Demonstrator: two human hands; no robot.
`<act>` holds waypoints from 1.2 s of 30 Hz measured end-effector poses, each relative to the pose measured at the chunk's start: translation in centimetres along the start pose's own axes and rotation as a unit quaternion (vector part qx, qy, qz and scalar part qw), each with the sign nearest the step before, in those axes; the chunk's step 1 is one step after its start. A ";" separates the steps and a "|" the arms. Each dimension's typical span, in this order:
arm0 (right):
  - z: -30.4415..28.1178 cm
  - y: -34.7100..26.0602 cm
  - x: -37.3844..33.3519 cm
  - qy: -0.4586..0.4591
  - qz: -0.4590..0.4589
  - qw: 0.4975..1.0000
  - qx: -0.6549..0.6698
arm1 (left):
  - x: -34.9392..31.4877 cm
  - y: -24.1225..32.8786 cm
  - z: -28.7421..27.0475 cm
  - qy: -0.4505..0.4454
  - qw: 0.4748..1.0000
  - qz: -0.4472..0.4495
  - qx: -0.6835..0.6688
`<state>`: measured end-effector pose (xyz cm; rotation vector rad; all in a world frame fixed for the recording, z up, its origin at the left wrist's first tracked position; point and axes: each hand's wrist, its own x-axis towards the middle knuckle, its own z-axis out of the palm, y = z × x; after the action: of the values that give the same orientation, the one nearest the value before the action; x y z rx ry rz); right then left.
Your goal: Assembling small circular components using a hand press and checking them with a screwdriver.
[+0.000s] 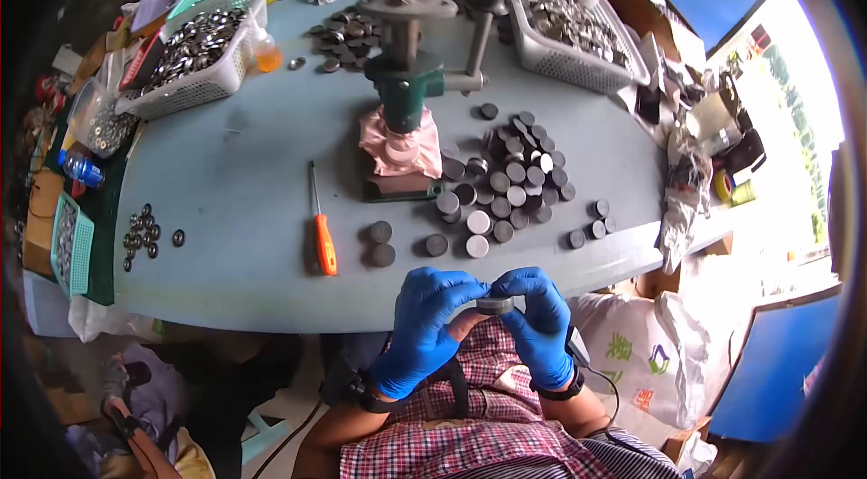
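While both gloved hands, left hand [424, 321] and right hand [542, 321], pinch one dark disc [494, 305] between fingertips just off the near desk [235, 172] edge, loose discs [510, 176] lie within reach right of the press [404, 82]

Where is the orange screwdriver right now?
The orange screwdriver lies on the blue table, left of centre in the head view, between the green press and the small dark discs.

On my grey-blue table [235, 181] I see a green hand press [404, 91] standing at the middle, an orange-handled screwdriver [321, 235] lying left of it, and 2 white baskets [200, 50] of small metal parts near the far edge.
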<state>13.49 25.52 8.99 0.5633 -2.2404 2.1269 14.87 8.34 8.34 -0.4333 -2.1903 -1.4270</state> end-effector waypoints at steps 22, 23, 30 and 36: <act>-5.8 2.6 -1.2 0.037 -0.077 0.996 -0.013 | 1.0 0.0 7.0 -0.076 0.995 0.017 -0.067; -5.9 2.5 -1.3 0.040 -0.094 0.994 -0.031 | 1.0 0.2 7.1 -0.071 0.995 0.022 -0.072; -5.3 3.5 -2.7 0.060 -0.085 0.993 -0.054 | -0.7 0.2 7.7 -0.060 0.994 -0.029 -0.092; -5.8 3.2 -3.2 0.035 0.201 0.896 0.395 | -0.5 2.1 6.7 -0.091 0.991 -0.081 -0.047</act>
<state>14.21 32.02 5.61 -0.0212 -1.4525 3.1907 14.87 15.29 7.48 -0.4429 -2.3545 -1.6408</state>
